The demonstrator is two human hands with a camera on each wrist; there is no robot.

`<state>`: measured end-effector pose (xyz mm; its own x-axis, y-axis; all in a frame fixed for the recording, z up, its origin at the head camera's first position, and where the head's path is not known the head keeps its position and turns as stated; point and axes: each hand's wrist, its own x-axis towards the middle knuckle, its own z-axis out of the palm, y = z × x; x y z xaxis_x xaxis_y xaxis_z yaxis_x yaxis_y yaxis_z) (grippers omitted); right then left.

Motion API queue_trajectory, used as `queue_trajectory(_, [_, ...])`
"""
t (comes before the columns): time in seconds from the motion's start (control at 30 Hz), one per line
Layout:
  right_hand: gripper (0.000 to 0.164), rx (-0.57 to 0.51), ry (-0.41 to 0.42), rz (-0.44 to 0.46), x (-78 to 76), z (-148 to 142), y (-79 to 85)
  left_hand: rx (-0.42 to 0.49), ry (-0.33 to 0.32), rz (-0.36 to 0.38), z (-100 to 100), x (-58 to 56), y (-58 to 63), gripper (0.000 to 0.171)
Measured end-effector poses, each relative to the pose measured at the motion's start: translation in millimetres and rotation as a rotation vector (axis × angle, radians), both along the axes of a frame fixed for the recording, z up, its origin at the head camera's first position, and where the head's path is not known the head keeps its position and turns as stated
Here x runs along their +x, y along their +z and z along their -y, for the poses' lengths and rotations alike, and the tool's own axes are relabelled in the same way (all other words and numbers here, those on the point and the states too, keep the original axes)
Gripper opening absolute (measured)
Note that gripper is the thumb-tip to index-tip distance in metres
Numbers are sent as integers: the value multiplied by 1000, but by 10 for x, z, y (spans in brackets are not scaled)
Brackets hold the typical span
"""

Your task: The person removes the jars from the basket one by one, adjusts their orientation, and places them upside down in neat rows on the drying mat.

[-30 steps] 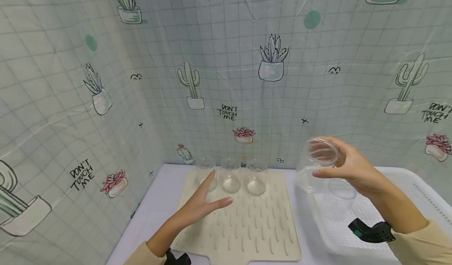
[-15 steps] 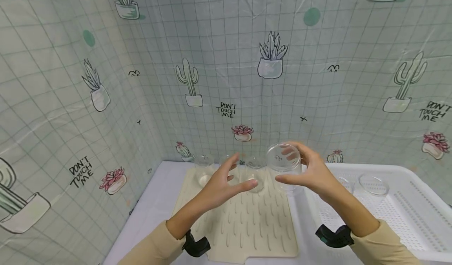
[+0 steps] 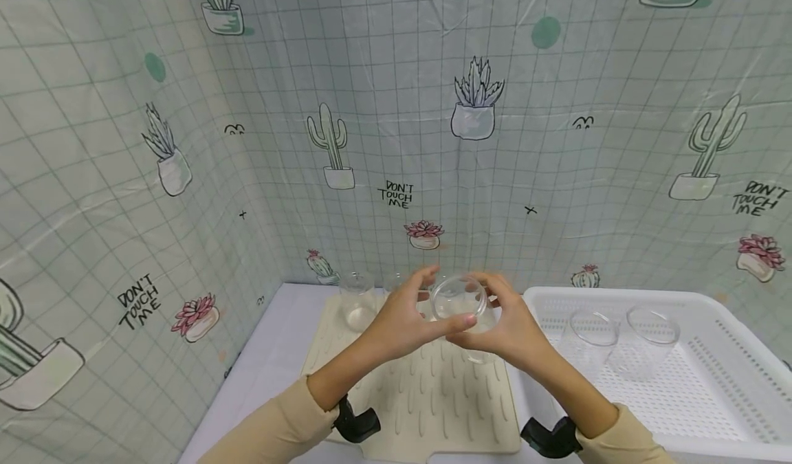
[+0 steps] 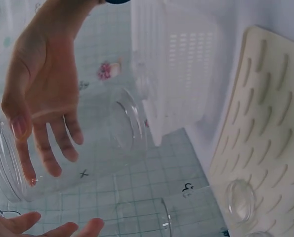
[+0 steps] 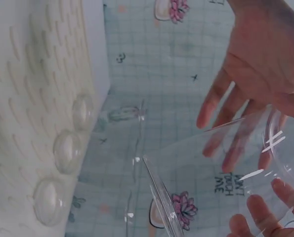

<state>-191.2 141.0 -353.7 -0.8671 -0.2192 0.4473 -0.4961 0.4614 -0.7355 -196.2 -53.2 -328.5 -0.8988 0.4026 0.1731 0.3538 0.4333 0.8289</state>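
Note:
My right hand [image 3: 504, 323] grips a clear jar [image 3: 458, 302] that is tilted with its ringed rim toward me, above the right side of a beige mat [image 3: 427, 409]. Right beside the rim is my left hand [image 3: 402, 319], its thumb overlapping the glass in the head view. The right wrist view shows the left hand [image 5: 255, 64] with straight, spread fingers seen through the glass. In the left wrist view its fingertips [image 4: 90, 227] lie below the held jar [image 4: 87, 153]. Behind my hands, three more clear jars stand in a row, including one at the left [image 3: 357, 306].
A white perforated basket [image 3: 711, 436] stands at the right, with two clear jars in it, one at the left [image 3: 590, 340] and another beside it [image 3: 646, 347]. A printed curtain [image 3: 396, 106] hangs behind the white table [image 3: 272, 340].
My right hand has carried the jar left from over the basket to above the mat, and the jar has tilted further. My left hand has moved right, up to the jar's rim.

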Motion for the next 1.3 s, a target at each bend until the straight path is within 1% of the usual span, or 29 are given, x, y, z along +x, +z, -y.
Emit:
queue_trajectory(0.13, [75,-5,-12,-19,24,77,-82,-20,8,0,-18,9,-4,88])
queue_trajectory(0.27, [73,-25,-15,-44,56,133,-144,-42,18,-3,-25,6,-32,82])
queue_trajectory(0.33, [74,-29,-13,-56,74,157,-169,-42,8,1,-27,5,-52,76])
queue_trajectory(0.47, [75,-27,-17,-81,89,195,-219,-22,-34,8,-28,4,-89,70])
queue_trajectory(0.53, [75,-25,-29,-85,95,207,-235,-16,-46,13,-27,7,-105,69])
queue_trajectory(0.63, [73,-30,-38,-88,95,214,-260,-20,-47,11,-24,7,-119,70])
queue_trajectory(0.8, [73,-38,-55,-95,81,222,-308,-64,-21,-10,-19,-2,-130,73])
queue_trajectory(0.9, [75,-36,-63,-88,76,232,-328,-72,-4,-18,-16,-12,-139,74])
queue_trajectory(1.03, [79,-48,-69,-59,83,251,-364,-37,-1,16,5,-30,-167,71])
queue_trajectory(1.17, [85,-100,-76,-11,101,251,-438,3,4,54,68,-74,-220,66])
queue_trajectory(1.3, [89,-169,-80,55,119,233,-516,34,30,75,157,-107,-258,64])
